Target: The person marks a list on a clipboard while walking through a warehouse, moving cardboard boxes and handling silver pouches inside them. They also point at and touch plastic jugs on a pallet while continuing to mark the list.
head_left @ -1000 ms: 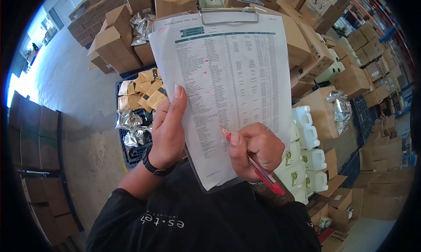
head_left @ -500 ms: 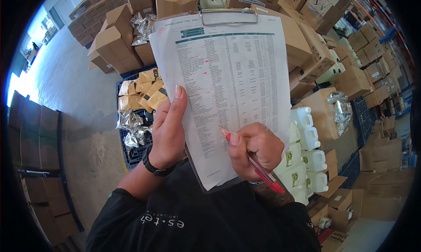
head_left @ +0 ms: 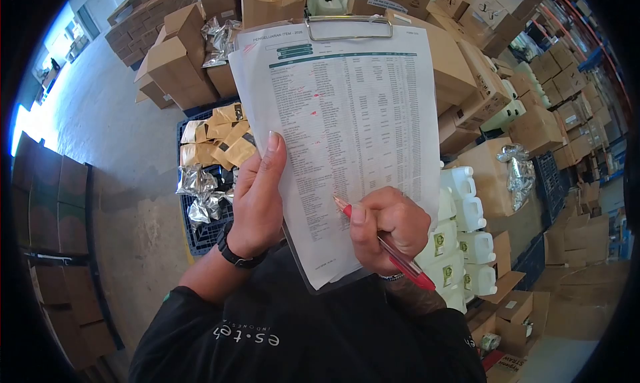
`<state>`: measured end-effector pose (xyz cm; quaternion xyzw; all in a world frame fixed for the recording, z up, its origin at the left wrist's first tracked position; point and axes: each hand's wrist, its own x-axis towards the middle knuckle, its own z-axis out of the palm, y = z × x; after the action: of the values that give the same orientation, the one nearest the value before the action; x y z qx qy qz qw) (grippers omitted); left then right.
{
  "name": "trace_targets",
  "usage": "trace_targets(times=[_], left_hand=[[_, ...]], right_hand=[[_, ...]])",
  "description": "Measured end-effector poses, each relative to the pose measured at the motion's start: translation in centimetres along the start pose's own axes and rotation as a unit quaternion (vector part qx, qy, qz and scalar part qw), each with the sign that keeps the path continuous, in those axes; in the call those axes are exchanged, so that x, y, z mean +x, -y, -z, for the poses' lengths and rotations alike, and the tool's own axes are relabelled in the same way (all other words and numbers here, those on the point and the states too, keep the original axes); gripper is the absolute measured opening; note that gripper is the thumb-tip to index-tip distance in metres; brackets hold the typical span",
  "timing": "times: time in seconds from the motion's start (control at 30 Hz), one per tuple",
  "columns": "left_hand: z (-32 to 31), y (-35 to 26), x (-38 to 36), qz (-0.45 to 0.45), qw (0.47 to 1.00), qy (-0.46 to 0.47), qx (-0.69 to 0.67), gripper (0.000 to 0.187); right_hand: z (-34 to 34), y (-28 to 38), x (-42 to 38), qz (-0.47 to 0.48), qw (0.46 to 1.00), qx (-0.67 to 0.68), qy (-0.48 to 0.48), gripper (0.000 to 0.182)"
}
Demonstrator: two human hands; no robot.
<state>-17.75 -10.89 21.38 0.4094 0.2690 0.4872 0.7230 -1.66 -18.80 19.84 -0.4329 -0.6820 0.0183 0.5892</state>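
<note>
My left hand [head_left: 259, 196] grips the left edge of a clipboard [head_left: 313, 290], its thumb lying over the paper and its fingers hidden behind. Printed sheets [head_left: 373, 143] covered with a dense table are held under the metal clip [head_left: 349, 28] at the top, and a few red marks show on them. My right hand [head_left: 390, 230] is closed around a red pen [head_left: 407, 262]. The pen's tip is right at the lower middle of the top sheet, among the rows of print.
Kraft pouches [head_left: 223, 138] and silver foil packs [head_left: 205, 200] lie on a dark pallet [head_left: 193, 240] to the left. White jerrycans [head_left: 477, 248] stand at right, near open cartons [head_left: 520, 316]. Stacked boxes [head_left: 70, 206] line the far left, beside bare floor [head_left: 133, 183].
Both hands keep their hold. The pen tip has shifted very slightly down relative to the view, and the background has moved a little with the camera.
</note>
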Motion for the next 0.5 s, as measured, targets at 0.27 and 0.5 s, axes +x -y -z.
trace_targets(times=[0.27,0.5], left_hand=[[0.1,0.43,0.15,-0.017,1.0,-0.01,0.015,0.046],[0.47,0.44,0.23,-0.01,1.0,0.007,-0.011,0.047]], right_hand=[[-0.51,0.0,0.37,0.005,1.0,-0.011,-0.02,0.029],[-0.3,-0.26,-0.03,-0.021,0.998,0.049,-0.038,0.021]])
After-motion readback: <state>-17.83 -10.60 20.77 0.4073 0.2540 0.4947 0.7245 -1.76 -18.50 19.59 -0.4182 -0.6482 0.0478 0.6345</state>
